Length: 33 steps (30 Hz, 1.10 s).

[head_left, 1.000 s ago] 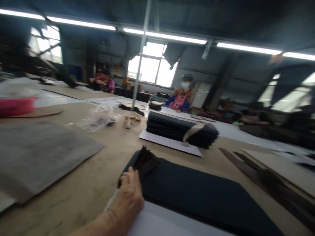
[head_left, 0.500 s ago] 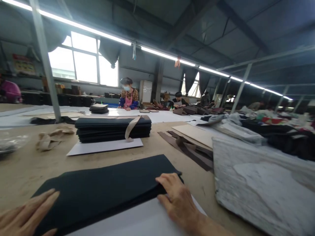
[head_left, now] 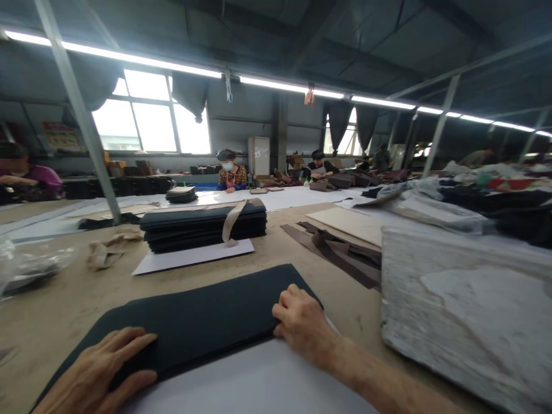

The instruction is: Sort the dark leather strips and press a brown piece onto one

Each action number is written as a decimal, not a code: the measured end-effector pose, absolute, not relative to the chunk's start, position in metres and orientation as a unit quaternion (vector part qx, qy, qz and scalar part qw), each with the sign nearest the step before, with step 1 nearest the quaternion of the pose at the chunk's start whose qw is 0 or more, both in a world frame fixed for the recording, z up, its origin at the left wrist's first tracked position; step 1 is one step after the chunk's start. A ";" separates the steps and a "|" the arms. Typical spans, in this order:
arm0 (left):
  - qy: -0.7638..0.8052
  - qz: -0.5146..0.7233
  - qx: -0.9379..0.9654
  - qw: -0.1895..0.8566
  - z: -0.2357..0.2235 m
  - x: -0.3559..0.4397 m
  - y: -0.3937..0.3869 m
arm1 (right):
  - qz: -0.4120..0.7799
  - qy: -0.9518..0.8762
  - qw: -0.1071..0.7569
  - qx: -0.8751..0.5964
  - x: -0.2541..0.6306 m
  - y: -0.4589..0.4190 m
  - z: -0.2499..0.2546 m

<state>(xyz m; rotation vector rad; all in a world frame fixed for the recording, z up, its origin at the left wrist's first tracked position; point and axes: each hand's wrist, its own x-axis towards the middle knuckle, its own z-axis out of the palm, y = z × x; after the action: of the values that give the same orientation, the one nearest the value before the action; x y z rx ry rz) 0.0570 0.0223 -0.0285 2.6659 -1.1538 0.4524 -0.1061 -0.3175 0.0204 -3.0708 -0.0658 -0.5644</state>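
Observation:
In front of me lies a stack of dark blue-green fabric pieces (head_left: pixel 202 316), long and flat, with its near edge over a white sheet (head_left: pixel 254 376). My left hand (head_left: pixel 107 362) rests on the stack's left part, fingers stretched out and the thumb apart from them by the near edge. Toward the right end, my right hand (head_left: pixel 302 322) has its fingers curled over the near edge, pinching the fabric. Farther back sits a taller pile of the same dark pieces (head_left: pixel 202 227) on a white board (head_left: pixel 194 256), with a pale strip (head_left: pixel 233 223) hanging over its front.
A grey-white slab (head_left: pixel 466 305) takes up the table's right side. Brown fabric strips (head_left: pixel 332 253) and a cream board (head_left: pixel 345 223) lie beside it. At left are beige scraps (head_left: pixel 112 247) and a clear plastic bag (head_left: pixel 30 267). Co-workers sit beyond the table.
My left hand has moved right and farther onto the fabric. The right hand's fingers have curled in more at the edge. The stack's near edge looks more even, and the view has shifted slightly.

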 end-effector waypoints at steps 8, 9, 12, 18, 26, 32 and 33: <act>-0.396 0.052 0.913 0.083 0.021 0.030 0.002 | -0.119 -0.139 0.073 -0.981 -0.088 -0.352 0.035; -0.391 0.066 0.915 0.077 0.023 0.025 -0.002 | -0.122 -0.153 0.067 -0.978 -0.087 -0.354 0.034; -0.401 0.108 0.907 0.068 0.024 0.007 -0.021 | -0.155 -0.184 0.027 -0.970 -0.085 -0.353 0.035; -0.442 0.200 0.873 0.041 0.019 0.000 -0.063 | -0.340 -0.178 -0.066 -0.921 -0.073 -0.341 0.055; -0.363 0.375 0.853 -0.006 0.028 0.031 0.005 | -0.381 -0.276 -0.113 -0.875 -0.116 -0.334 0.083; -0.468 0.426 0.772 -0.052 0.009 -0.003 0.074 | -0.348 -0.249 -0.031 -0.903 -0.161 -0.349 0.044; -0.471 0.424 0.772 -0.049 0.002 -0.006 0.077 | -0.353 -0.226 -0.023 -0.908 -0.160 -0.353 0.036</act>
<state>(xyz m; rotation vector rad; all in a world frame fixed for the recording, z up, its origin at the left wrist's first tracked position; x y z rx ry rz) -0.0060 0.0768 0.0024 2.5055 -1.5277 1.3745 -0.1604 -0.3531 0.0355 -2.8946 -0.7196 -1.1264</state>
